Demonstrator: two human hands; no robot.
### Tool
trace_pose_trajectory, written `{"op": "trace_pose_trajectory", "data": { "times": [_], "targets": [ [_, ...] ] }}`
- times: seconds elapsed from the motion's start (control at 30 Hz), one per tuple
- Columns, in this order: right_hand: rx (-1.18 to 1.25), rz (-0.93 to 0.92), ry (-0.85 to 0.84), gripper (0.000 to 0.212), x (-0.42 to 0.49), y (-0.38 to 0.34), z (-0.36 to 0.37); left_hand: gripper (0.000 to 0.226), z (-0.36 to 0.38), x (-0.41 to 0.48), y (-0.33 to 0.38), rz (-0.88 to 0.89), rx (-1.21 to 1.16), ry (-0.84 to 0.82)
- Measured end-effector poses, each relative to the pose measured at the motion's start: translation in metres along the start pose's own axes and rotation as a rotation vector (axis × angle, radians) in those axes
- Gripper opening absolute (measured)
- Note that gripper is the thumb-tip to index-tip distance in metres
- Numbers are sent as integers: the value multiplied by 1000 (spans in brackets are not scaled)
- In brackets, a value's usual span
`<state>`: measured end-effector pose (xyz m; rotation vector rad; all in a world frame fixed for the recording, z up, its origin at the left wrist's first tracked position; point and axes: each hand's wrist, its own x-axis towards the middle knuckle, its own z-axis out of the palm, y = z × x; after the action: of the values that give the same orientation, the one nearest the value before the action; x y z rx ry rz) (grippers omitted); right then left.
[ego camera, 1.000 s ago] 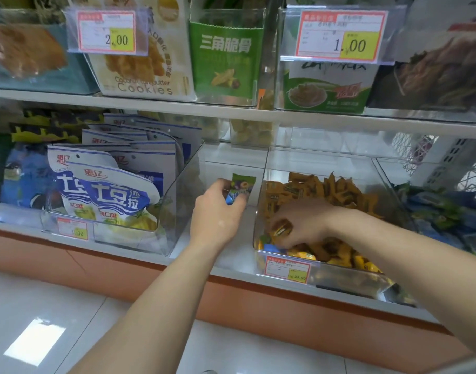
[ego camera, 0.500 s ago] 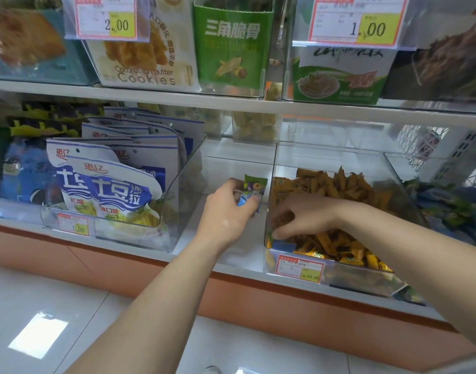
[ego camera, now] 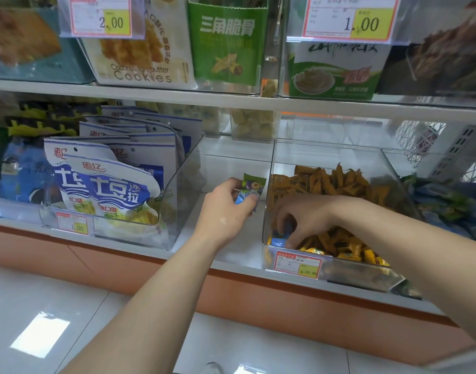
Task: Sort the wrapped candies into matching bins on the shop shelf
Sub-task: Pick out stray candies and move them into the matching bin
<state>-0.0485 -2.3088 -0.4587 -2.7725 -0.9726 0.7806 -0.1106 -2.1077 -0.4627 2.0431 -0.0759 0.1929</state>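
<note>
My left hand (ego camera: pixel 223 211) is closed around a small bunch of green and blue wrapped candies (ego camera: pixel 251 188), held over the shelf gap just left of a clear bin (ego camera: pixel 323 157). That bin is heaped with orange wrapped candies (ego camera: pixel 336 182). My right hand (ego camera: pixel 301 220) reaches down into the bin's front left corner, fingers spread among the wrappers and touching a blue candy (ego camera: pixel 278 241). Whether those fingers grip it is hidden. A bin of green and blue candies (ego camera: pixel 447 203) sits at the far right.
A clear bin (ego camera: pixel 174 190) of white-and-blue snack bags stands left of my left hand. Dark blue and yellow packs fill the far left. The shelf above (ego camera: pixel 231 99) holds cookie and snack boxes with price tags. White tiled floor lies below.
My right hand has dug lower toward the bin's front left corner, down to the blue candy. The left hand keeps hold of its candies, shifting slightly right.
</note>
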Motion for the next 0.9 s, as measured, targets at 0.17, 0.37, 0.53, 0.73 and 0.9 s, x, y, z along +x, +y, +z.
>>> {"op": "trace_pose_trajectory", "data": {
  "times": [0.17, 0.37, 0.53, 0.73, 0.9],
  "targets": [
    [63, 2, 26, 27, -8, -2, 2, 13, 2, 1, 0, 2, 5, -3],
    [106, 59, -123, 50, -2, -15, -1, 18, 4, 0, 3, -4, 0, -15],
    [13, 60, -172, 26, 5, -11, 0, 20, 4, 1, 3, -12, 0, -19],
    [-11, 52, -30, 20, 2, -7, 2, 20, 3, 1, 4, -9, -7, -18],
    [105, 97, 210, 23, -17, 2, -10, 17, 1, 2, 4, -14, -52, 1]
  ]
}}
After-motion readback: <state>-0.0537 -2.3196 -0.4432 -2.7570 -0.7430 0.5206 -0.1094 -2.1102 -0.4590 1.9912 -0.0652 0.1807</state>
